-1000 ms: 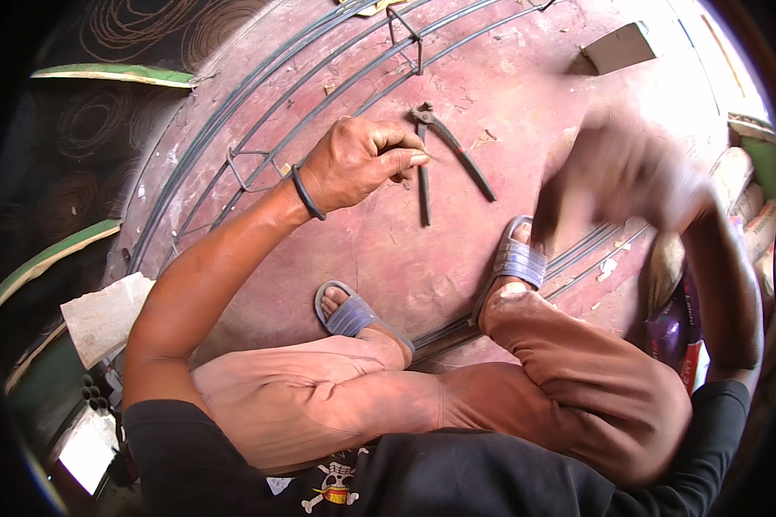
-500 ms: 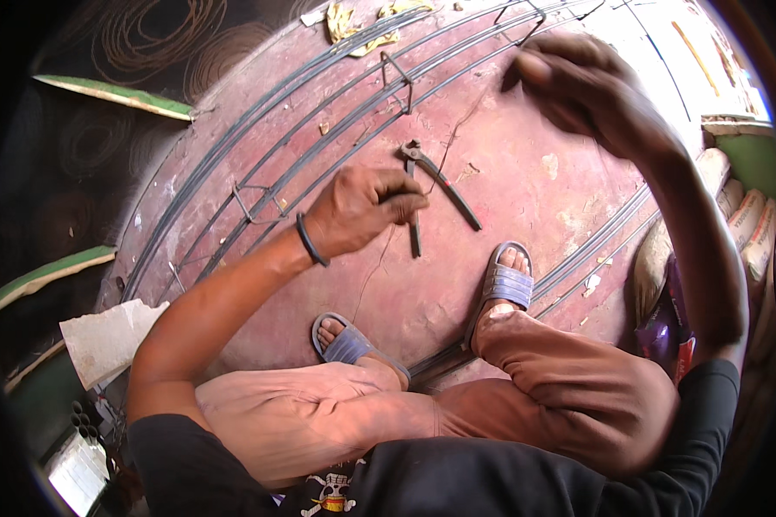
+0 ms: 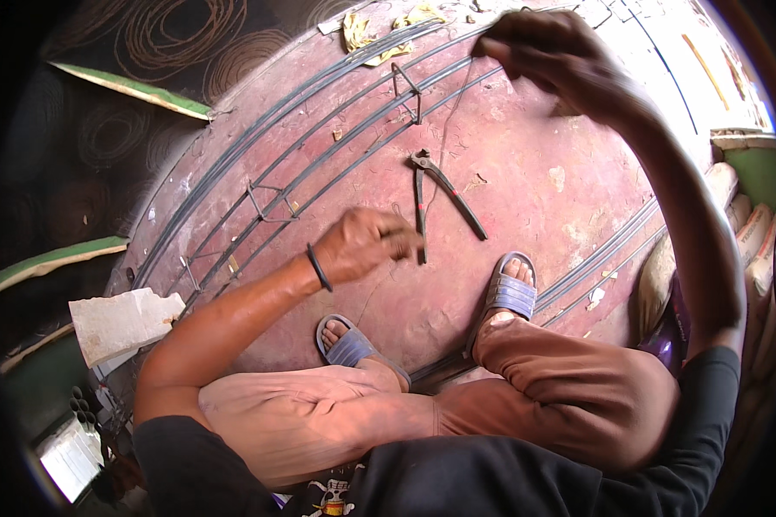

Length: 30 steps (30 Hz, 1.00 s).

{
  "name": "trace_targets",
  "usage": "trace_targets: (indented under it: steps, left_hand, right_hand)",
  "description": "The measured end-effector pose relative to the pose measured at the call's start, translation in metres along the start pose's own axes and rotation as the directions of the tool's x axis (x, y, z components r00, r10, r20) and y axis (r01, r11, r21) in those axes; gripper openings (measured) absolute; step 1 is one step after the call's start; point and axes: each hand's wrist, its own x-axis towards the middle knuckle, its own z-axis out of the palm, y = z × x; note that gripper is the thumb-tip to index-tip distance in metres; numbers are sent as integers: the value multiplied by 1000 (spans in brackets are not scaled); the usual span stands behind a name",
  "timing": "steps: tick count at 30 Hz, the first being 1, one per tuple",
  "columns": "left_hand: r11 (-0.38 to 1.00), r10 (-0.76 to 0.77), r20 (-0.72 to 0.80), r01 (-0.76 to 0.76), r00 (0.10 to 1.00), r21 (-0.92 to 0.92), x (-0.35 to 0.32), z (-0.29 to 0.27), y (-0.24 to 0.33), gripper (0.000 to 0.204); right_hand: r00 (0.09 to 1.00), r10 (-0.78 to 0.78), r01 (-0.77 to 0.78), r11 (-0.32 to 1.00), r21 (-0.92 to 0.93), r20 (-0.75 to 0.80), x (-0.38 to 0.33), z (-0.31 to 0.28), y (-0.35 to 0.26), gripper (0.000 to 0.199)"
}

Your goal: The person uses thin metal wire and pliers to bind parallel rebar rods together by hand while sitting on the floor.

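Reddish floor (image 3: 431, 302); thin wire (image 3: 447, 127) between both hands (image 3: 362, 246) (image 3: 560, 65).

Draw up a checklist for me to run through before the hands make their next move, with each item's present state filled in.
1. Right hand pinching the thin wire: ok, the wire runs down from it.
2. Left hand gripping that wire: cannot tell, its tips are blurred.
3. Pincers lying on the floor: ok, spread open.
4. Left hand clear of the pincers: cannot tell, it overlaps one handle in this view.
5. Hands gloved: not ok, both are bare.
6. Toes covered: not ok, the sandals are open-toed.
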Motion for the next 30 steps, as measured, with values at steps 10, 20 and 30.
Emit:
trace_targets:
  steps: [10, 20, 30]
  left_hand:
    - [974, -189, -342, 219, 921, 52, -7, -24, -54, 24]
    - [922, -135, 59, 147, 989, -357, 4, -4, -38, 19]
    - [819, 26, 147, 64, 989, -571, 32, -23, -62, 26]
  right_hand:
    - [76, -448, -239, 859, 452, 891, -86, 89, 28, 20]
    - [876, 326, 116, 572, -812, 355, -1, 68, 115, 18]
    - [544, -530, -169, 689, 704, 650, -52, 0, -2, 35]
